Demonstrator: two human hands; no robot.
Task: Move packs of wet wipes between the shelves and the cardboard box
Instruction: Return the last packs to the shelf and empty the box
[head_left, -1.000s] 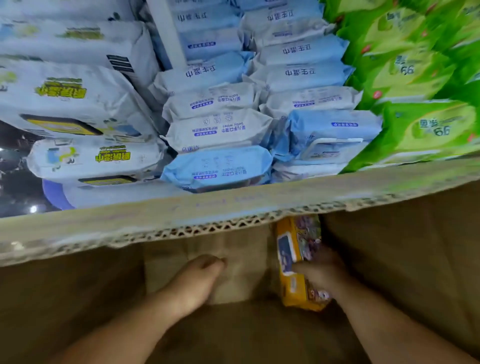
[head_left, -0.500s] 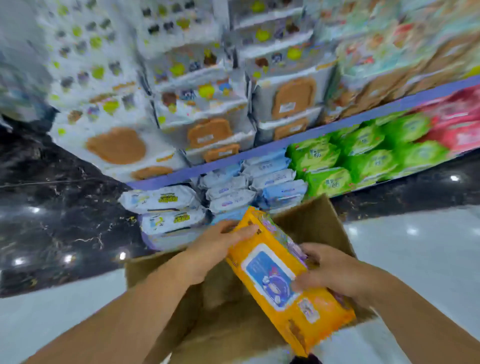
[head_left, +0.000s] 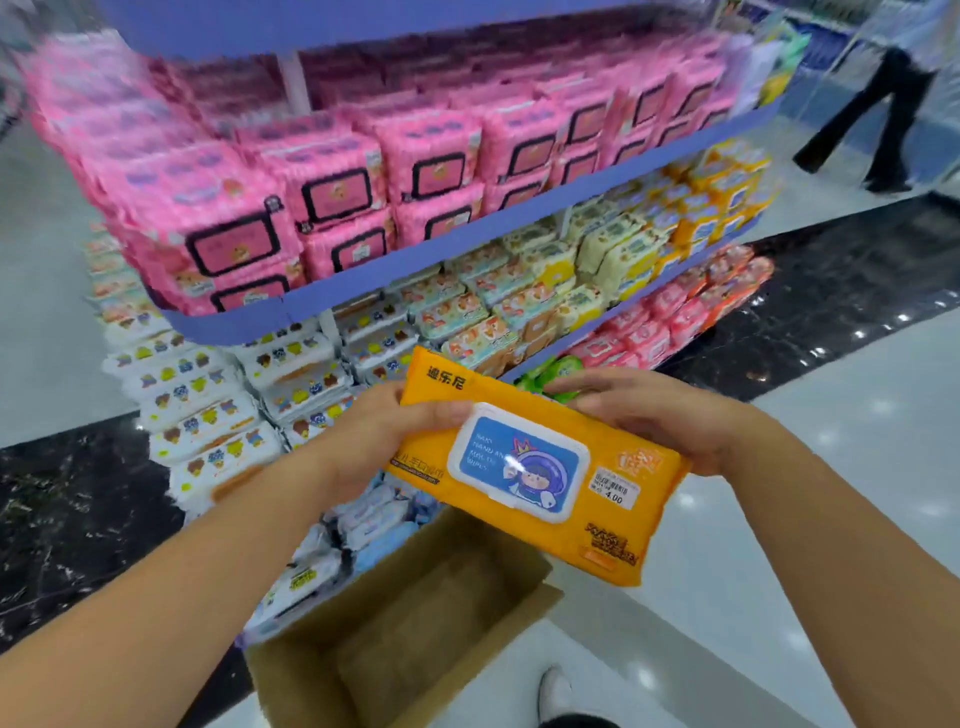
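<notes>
Orange rectangular plastic wet-wipes pack (head_left: 535, 467) with white flip lid is held label-up in mid-air, above the open brown cardboard box (head_left: 441, 561) on the floor, in front of the blue-edged shelves (head_left: 519, 223). It is gripped at both ends: left hand (head_left: 374, 431) is clamped on the left end, thumb on top by the lid; right hand (head_left: 665, 415) is wrapped over the right end.

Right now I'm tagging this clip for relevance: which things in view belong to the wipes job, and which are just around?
Job: orange wipes pack, gripped by left hand and right hand; cardboard box; shelves of wipes.
Just around: passer-by, white shoe, floor.
</notes>
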